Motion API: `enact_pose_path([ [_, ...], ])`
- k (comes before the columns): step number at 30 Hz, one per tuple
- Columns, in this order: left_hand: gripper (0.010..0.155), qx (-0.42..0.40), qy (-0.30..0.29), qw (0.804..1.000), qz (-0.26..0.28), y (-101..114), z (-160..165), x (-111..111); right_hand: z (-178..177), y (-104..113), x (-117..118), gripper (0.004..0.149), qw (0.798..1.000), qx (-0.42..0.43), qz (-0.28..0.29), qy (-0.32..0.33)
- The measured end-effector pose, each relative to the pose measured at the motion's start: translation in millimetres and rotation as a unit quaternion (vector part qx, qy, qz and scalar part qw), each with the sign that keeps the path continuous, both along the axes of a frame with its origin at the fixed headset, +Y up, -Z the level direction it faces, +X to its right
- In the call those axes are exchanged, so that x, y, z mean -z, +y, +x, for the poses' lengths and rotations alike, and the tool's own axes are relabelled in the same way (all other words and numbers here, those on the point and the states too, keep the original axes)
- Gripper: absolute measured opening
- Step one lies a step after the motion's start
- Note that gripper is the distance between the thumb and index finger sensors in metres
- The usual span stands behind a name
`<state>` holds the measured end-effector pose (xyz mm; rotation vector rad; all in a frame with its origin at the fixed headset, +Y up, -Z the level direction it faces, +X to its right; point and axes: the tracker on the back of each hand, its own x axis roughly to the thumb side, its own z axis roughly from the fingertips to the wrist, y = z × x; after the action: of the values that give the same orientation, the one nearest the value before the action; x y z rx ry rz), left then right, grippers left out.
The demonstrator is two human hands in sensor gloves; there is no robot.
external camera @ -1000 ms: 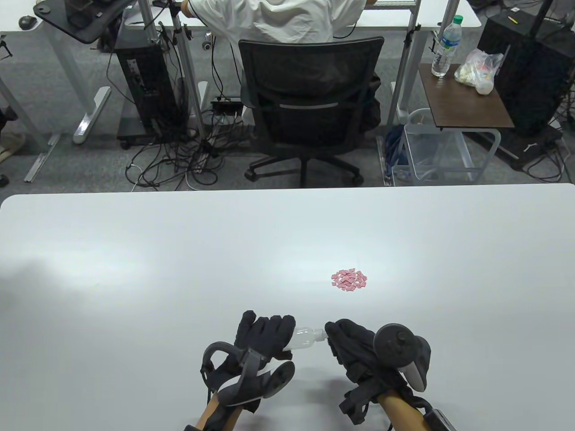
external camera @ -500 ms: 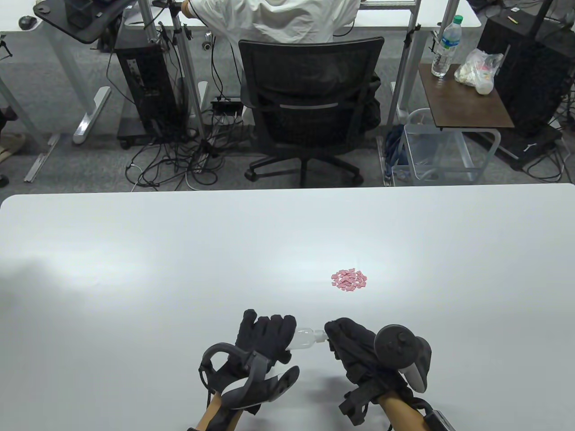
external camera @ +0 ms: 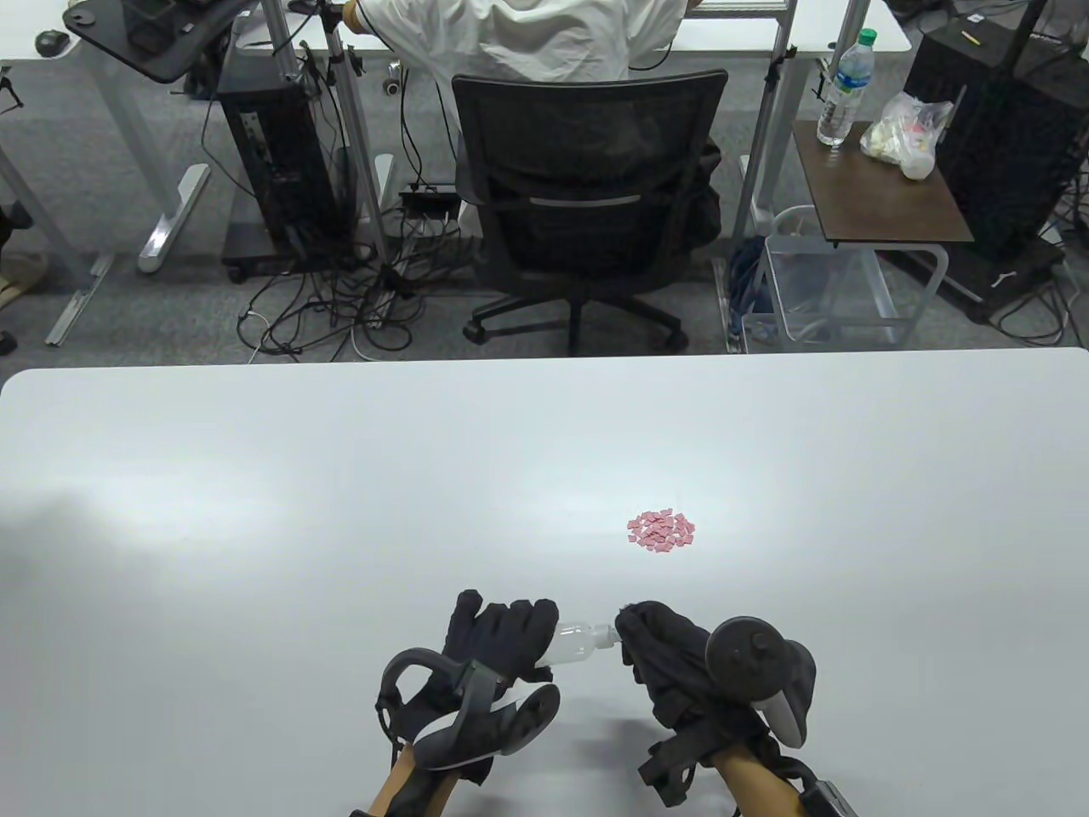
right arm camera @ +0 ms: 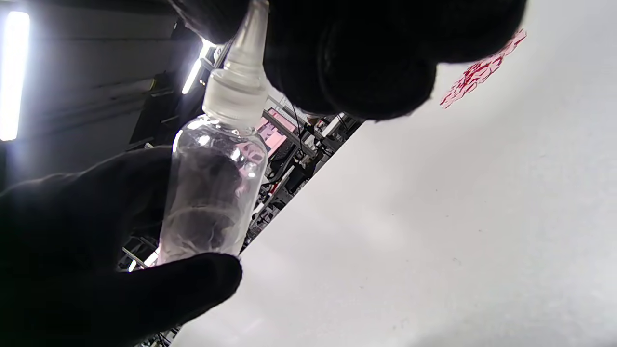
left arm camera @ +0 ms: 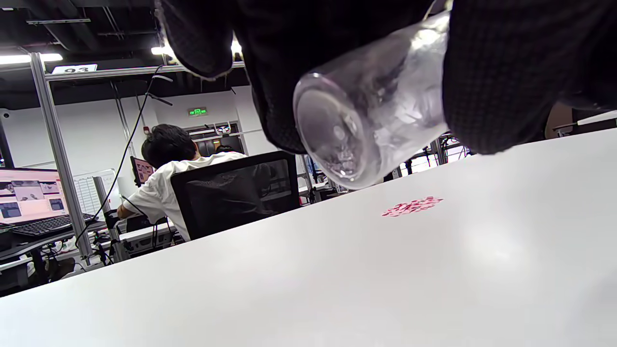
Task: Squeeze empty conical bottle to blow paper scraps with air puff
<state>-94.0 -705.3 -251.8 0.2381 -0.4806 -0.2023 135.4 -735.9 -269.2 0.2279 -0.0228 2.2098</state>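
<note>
— So, what sits where, biggest first?

— The table (external camera: 255,511) fills the lower half of the table view, white and bare around my hands. Past its far edge, at twelve o'clock, a person (external camera: 527,34) in a white shirt sits with their back to me in a black chair (external camera: 587,196).

— And your hands?

— My left hand (external camera: 498,642) is at about six o'clock, near the table's near edge, fingers curled round the bottle (external camera: 572,642). In the left wrist view the glove wraps the clear body from both sides, the round base facing the camera. My right hand (external camera: 668,659) is just beside it, at its three o'clock, fingertips closed on the bottle's tip.

— How is the bottle lying?

— Roughly level between the two hands, off the table, base toward nine o'clock, the cap (right arm camera: 238,94) toward three. In the right wrist view the white cap narrows to a nozzle that disappears between my right fingers (right arm camera: 376,62). The bottle looks empty and clear.

— And the scraps?

— The scraps (external camera: 662,529) lie in a small pink heap on the table, at roughly one o'clock from the nozzle, well apart from both hands.
</note>
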Motion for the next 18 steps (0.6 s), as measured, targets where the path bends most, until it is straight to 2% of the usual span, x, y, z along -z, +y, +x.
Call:
enact_pose_path([
  [6,0.076,0.006,0.002,1.0,-0.002,0.7,-0.6,-0.3,0.4,3.7,-1.2,0.047,1.0,0.011,-0.009,0.016],
  [10,0.077,0.002,0.0,1.0,0.001,2.0,0.5,-1.2,1.9,3.0,-3.0,0.061,1.0,0.014,0.004,0.008],
  [13,0.077,-0.002,-0.003,1.0,0.001,2.1,0.1,-1.5,0.2,4.4,-3.0,0.047,1.0,0.015,0.007,-0.005],
  [18,0.077,-0.002,-0.005,1.0,0.001,1.2,-0.8,-1.0,0.4,6.1,-3.3,0.044,0.999,0.035,0.001,0.009],
])
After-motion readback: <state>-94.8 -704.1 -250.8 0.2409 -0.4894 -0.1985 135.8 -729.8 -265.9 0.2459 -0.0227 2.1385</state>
